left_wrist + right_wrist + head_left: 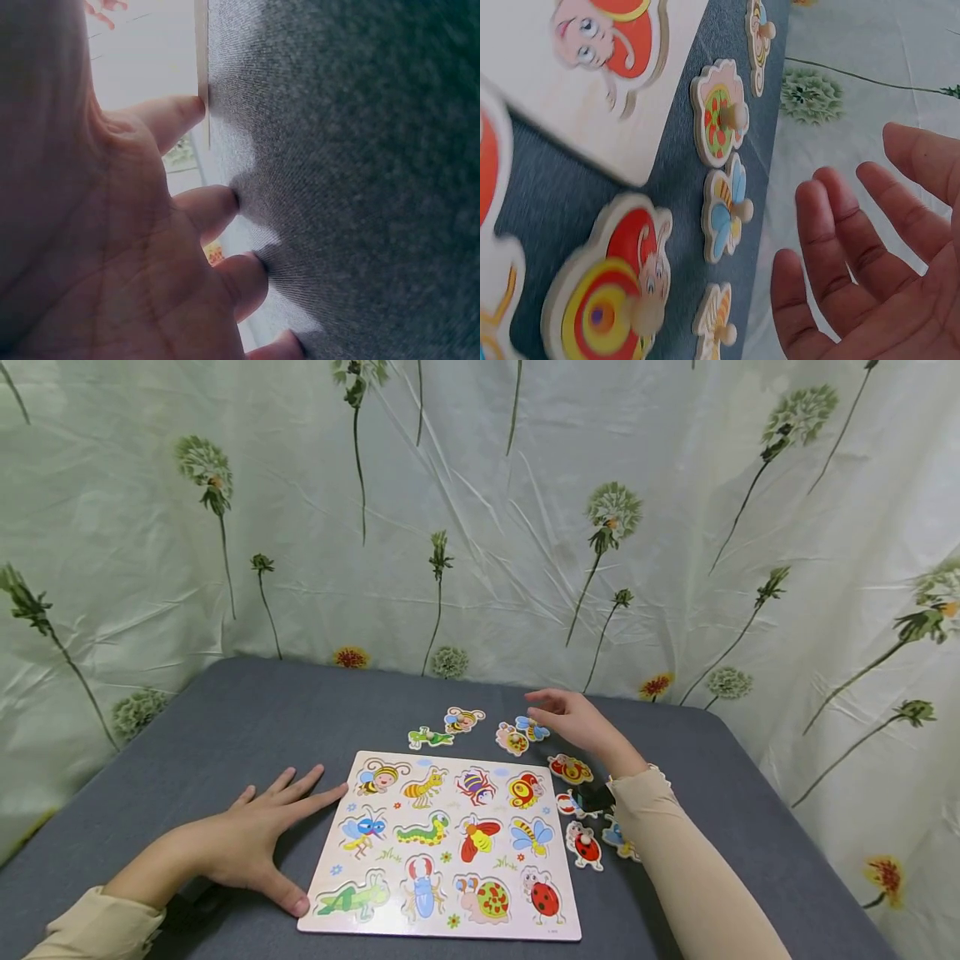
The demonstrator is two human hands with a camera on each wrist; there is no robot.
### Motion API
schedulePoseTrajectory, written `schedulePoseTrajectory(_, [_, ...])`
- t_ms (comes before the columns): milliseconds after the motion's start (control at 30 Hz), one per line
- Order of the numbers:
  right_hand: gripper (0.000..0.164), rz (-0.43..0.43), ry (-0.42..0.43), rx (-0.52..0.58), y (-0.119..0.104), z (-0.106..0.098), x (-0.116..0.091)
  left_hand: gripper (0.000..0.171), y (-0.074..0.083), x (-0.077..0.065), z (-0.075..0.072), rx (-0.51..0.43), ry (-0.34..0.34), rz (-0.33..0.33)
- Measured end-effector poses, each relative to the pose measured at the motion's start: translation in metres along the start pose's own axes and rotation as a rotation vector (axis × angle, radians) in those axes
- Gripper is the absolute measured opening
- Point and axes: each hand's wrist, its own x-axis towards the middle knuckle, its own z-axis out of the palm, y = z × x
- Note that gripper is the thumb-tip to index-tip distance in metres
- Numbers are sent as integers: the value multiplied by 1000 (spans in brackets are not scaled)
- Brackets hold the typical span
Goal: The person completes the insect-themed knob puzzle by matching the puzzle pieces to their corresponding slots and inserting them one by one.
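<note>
Touches the near-centre board (pixel 531 927) at its left edge with the left hand (pixel 258 835), spread-fingered; hovers by far pieces (pixel 512 739) with the right hand (pixel 572 717), loose-fingered and gripping nothing. Seems to have nothing fitted yet: shows knobless recesses (pixel 423 897) throughout, with visible pieces loose along the far and right sides.

The head view is bright and evenly lit, with sheen on the pale, floral-print cloth backdrop (pixel 495 552). The left wrist view leaves the bare left hand (pixel 142 247) dim against blown-out white. In the muted right wrist view, the nearest round wooden knob (pixel 646 315) blurs.
</note>
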Motion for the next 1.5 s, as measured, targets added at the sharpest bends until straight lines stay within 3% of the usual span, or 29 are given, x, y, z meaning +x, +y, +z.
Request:
schedulePoseTrajectory(967, [42,58,-49,180,-29,43,40,135,-2,0,1,0,14,-4])
schedulePoseTrajectory(1500, [33,104,-36,191,-31,61,56,135,-2,0,1,5,20,6])
